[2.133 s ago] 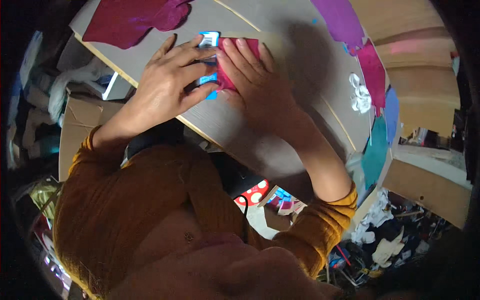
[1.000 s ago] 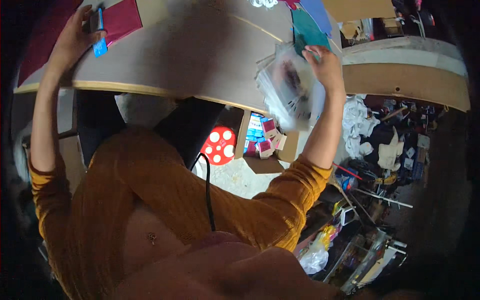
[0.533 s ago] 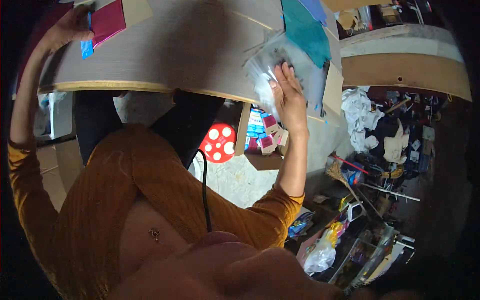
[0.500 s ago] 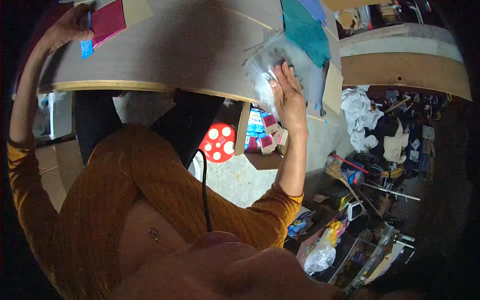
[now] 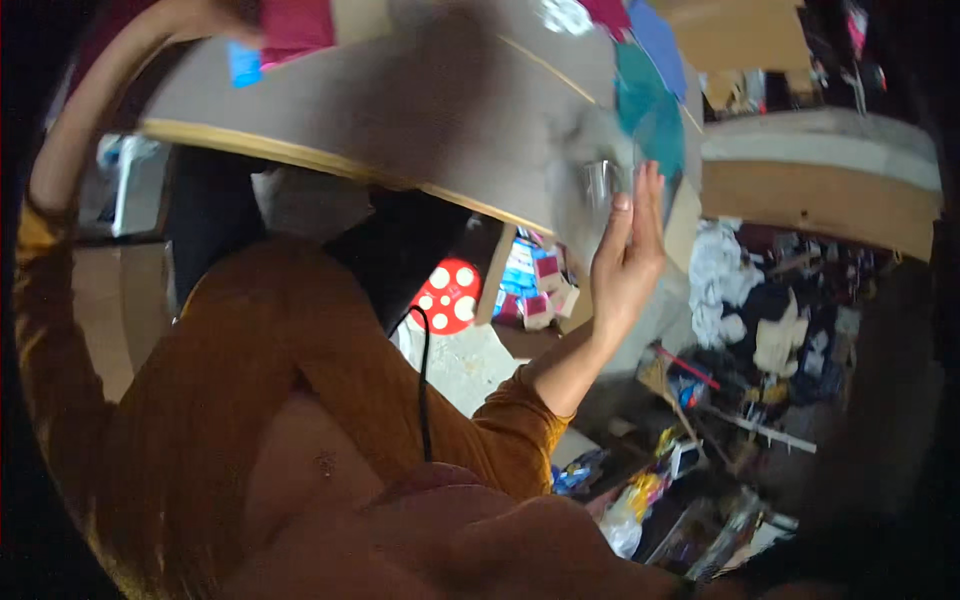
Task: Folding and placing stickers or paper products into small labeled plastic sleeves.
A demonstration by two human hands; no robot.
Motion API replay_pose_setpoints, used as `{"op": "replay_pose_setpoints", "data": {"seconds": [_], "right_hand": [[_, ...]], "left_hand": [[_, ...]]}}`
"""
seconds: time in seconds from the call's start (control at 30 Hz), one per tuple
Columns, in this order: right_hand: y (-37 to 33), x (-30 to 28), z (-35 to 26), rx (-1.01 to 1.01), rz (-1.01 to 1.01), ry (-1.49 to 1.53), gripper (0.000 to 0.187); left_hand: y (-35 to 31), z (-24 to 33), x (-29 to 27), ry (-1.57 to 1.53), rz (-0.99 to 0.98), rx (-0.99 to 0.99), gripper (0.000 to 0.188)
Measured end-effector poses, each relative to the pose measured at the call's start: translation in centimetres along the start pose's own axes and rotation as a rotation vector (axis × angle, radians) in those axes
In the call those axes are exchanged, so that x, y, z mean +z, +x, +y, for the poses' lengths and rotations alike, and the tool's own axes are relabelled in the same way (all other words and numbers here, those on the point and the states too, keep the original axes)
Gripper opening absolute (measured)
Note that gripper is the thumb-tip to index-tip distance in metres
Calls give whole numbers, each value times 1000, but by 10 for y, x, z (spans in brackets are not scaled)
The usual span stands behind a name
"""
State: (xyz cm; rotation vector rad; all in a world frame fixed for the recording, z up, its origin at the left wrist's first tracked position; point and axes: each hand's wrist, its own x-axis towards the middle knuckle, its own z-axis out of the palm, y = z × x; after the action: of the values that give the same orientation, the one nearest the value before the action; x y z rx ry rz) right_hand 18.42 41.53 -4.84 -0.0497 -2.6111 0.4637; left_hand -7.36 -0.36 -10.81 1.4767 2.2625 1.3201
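Note:
My left hand (image 5: pixel 205 20) is at the upper left edge of the table, smeared by motion and partly in the dark. It is against a flat dark red box (image 5: pixel 297 28) with a light blue end piece (image 5: pixel 243 65); whether it grips them is unclear. My right hand (image 5: pixel 630 265) is at the table's right side, fingers stretched out and thumb apart. Beside its thumb lies clear plastic (image 5: pixel 600 182), wrinkled and shiny, like a thin bag. Just beyond the fingertips is a teal sheet (image 5: pixel 648 115).
The grey tabletop (image 5: pixel 300 110) has a yellowish front edge. Under it are a red stool (image 5: pixel 450 297) with white dots and a carton (image 5: pixel 492 275) of small boxes. A black cable (image 5: pixel 424 390) hangs in front of me. Clutter and white plastic (image 5: pixel 720 275) cover the right floor.
The view has shifted, so the table sits lower and tilted. My right hand has turned edge-on with its thumb apart from the fingers. My left hand remains by the dark red box.

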Motion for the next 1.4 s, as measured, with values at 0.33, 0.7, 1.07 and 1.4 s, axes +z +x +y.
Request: {"op": "replay_pose_setpoints", "data": {"seconds": [0.33, 0.7, 1.07, 1.4], "right_hand": [[54, 172, -115, -361, -57, -147, 34], [104, 148, -65, -961, -488, 141, 36], [105, 174, -124, -936, -348, 98, 34], [113, 184, -113, -1222, -453, 236, 26]], "left_hand": [[-66, 3, -15, 119, 139, 390, 93], [-73, 57, -24, -454, 43, -620, 68], [-83, 51, -56, -248, -307, -912, 57], [-50, 55, -66, 29, -540, -926, 55]]}}
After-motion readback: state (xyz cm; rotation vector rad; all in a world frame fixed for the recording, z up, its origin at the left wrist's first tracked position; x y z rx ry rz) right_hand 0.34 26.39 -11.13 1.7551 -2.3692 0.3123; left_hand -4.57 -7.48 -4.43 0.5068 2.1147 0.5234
